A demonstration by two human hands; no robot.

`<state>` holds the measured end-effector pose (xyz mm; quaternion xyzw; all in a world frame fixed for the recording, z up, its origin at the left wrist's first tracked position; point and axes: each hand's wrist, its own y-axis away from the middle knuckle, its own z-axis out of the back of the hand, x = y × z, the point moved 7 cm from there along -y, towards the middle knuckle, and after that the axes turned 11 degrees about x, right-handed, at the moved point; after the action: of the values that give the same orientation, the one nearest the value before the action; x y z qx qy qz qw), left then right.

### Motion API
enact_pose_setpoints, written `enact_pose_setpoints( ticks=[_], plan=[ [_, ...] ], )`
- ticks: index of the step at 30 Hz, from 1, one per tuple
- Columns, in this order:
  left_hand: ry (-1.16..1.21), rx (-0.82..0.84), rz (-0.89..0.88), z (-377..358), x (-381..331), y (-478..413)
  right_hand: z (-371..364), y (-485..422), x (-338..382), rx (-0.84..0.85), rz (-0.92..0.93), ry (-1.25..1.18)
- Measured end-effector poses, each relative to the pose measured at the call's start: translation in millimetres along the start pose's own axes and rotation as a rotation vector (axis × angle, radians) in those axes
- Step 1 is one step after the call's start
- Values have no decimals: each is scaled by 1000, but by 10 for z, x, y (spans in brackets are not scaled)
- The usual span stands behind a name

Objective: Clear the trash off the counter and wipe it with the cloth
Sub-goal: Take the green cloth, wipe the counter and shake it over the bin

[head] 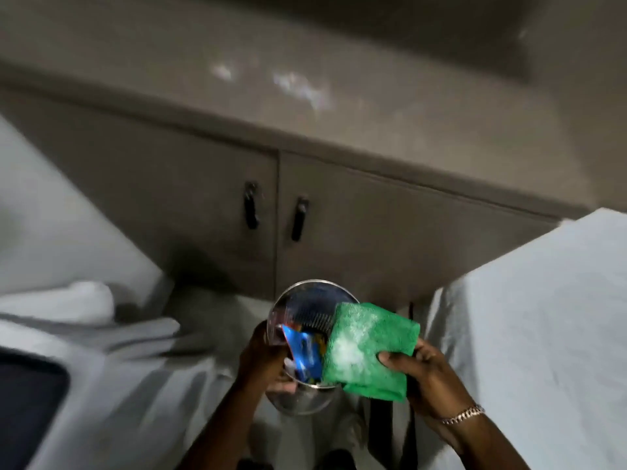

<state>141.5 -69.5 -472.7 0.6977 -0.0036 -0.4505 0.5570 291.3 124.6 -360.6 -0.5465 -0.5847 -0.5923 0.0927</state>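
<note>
Green cloth (369, 351) clamped in the right hand (429, 374), left hand (263, 357) gripping the bin (305, 300): tip crumbs squarely over the wrappers (305, 354).

Dim, motion-blurred view with bowed edges; pale glare smears the counter (305, 89), perhaps from overhead light.

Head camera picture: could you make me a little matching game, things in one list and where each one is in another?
Things:
1. green cloth
2. blue wrapper
3. metal bin
4. bracelet

Places:
A. inside the bin
B. on the right wrist
C. pinched in the right hand
D. gripped at its rim by the left hand

Pairs: 1-C, 2-A, 3-D, 4-B
</note>
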Motion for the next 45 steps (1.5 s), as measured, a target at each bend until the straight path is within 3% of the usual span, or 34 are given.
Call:
enact_pose_setpoints(
  ticks=[4, 9, 11, 14, 16, 18, 20, 23, 26, 29, 31, 34, 37, 39, 41, 45],
  plan=[
    [30, 80, -34, 431, -621, 859, -697, 341, 1025, 103, 103, 168],
    [12, 128, -126, 910, -1345, 1530, -1508, 252, 2611, 156, 315, 596],
    [7, 142, -164, 1030, -1542, 1642, -1697, 48, 3240, 73, 470, 840],
    [-12, 165, -186, 1144, -1689, 1701, -1891, -382, 3990, -273, 662, 1465],
    [-10, 174, -175, 1165, -1714, 1693, -1964, -752, 4163, -391, 516, 1762],
    [4, 158, -146, 1176, -1707, 1690, -2022, -1023, 4068, -360, 317, 1894],
    [41, 137, -142, 1185, -1720, 1648, -2155, -1077, 3816, -251, 296, 1966],
    [95, 163, -134, 1194, -1728, 1534, -2412, -685, 3338, -48, 497, 1911],
    [100, 192, -80, 1278, -1714, 1376, -2616, -205, 2965, 179, 545, 1845],
    [82, 202, -35, 1372, -1757, 1335, -2658, -83, 3177, 292, 515, 1702],
    [59, 214, -10, 1400, -1754, 1303, -2599, -224, 3593, 255, 555, 1612],
    [68, 246, 38, 1383, -1730, 1249, -2581, -729, 4271, 30, 586, 1618],
    [18, 253, 82, 1389, -1698, 1184, -2779, -1243, 4327, 82, 417, 1646],
    [10, 246, 87, 1408, -1707, 1151, -2964, -1300, 4074, 144, 379, 1813],
    [4, 238, 98, 1431, -1686, 1111, -3168, -1093, 3711, 273, 433, 1952],
    [21, 251, 83, 1441, -1612, 1046, -3182, -499, 3095, 639, 306, 2009]
  ],
)
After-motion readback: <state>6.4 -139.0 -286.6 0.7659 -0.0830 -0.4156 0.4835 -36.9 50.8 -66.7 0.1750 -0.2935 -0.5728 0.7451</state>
